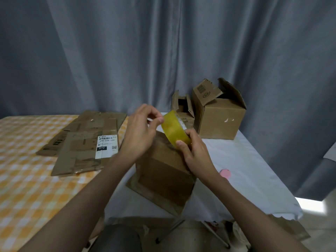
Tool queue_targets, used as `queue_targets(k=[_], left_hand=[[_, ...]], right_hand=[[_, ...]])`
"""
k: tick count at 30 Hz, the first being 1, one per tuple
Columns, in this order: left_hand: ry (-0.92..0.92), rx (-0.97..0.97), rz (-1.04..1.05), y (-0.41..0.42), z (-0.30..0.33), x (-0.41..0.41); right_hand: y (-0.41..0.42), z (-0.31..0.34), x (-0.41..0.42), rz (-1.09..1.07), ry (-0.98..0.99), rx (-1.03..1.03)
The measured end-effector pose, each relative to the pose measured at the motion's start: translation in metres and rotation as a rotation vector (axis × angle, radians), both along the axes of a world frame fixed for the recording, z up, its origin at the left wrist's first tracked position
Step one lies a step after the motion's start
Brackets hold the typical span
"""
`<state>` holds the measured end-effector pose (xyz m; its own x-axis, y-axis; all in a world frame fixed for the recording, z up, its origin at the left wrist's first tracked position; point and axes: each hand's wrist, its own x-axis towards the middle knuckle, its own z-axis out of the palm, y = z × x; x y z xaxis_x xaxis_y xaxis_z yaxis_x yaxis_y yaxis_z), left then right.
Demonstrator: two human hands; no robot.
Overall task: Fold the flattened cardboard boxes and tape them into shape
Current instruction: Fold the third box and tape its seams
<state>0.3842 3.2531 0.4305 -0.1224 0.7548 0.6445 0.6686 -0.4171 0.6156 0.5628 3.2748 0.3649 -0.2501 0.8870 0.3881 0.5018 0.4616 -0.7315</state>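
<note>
Two bare forearms reach forward over the table edge. The right hand (193,151) grips a roll of yellowish packing tape (175,129), and the left hand (141,132) pinches the roll's upper rim, fingers curled. Just beneath the roll stands a folded cardboard box (163,175), closed side up, on the white tablecloth (245,170). Behind it two open boxes, one small (182,110) and one larger (221,118), show dark interiors; contents cannot be told. Flattened cardboard boxes (85,140) lie stacked on the checked cloth (23,170) at left.

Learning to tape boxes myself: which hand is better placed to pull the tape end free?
Probably the left hand: its fingertips already pinch at the upper edge of the tape roll, while the right hand grips the roll's lower end, steadying it.
</note>
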Motion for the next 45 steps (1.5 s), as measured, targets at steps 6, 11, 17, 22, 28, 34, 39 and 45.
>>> queue_targets(k=[6,11,17,22,28,34,39,45], left_hand=[[-0.167,-0.147,0.027,0.008,0.02,-0.012],[-0.313,-0.316,-0.043,0.011,0.026,-0.018],[-0.428,-0.334,-0.113,0.017,0.041,-0.029],[-0.415,-0.352,-0.149,0.02,0.05,-0.03],[-0.355,-0.443,-0.113,0.021,0.033,-0.025],[-0.427,-0.529,-0.087,0.028,0.012,-0.027],[-0.45,-0.518,-0.031,0.032,0.001,-0.038],[-0.537,-0.642,-0.092,0.037,-0.01,-0.049]], right_hand=[[0.004,0.02,-0.002,-0.029,0.127,0.121],[0.004,0.042,-0.006,0.004,0.174,0.136],[0.001,0.087,-0.01,-0.005,0.146,0.17],[0.008,0.103,-0.003,-0.087,0.132,-0.04],[0.011,0.083,-0.002,-0.11,0.036,-0.097],[0.008,0.05,-0.002,-0.062,0.124,-0.257],[0.003,0.017,0.0,-0.051,0.215,-0.267],[0.004,0.008,0.004,-0.007,0.454,-0.195]])
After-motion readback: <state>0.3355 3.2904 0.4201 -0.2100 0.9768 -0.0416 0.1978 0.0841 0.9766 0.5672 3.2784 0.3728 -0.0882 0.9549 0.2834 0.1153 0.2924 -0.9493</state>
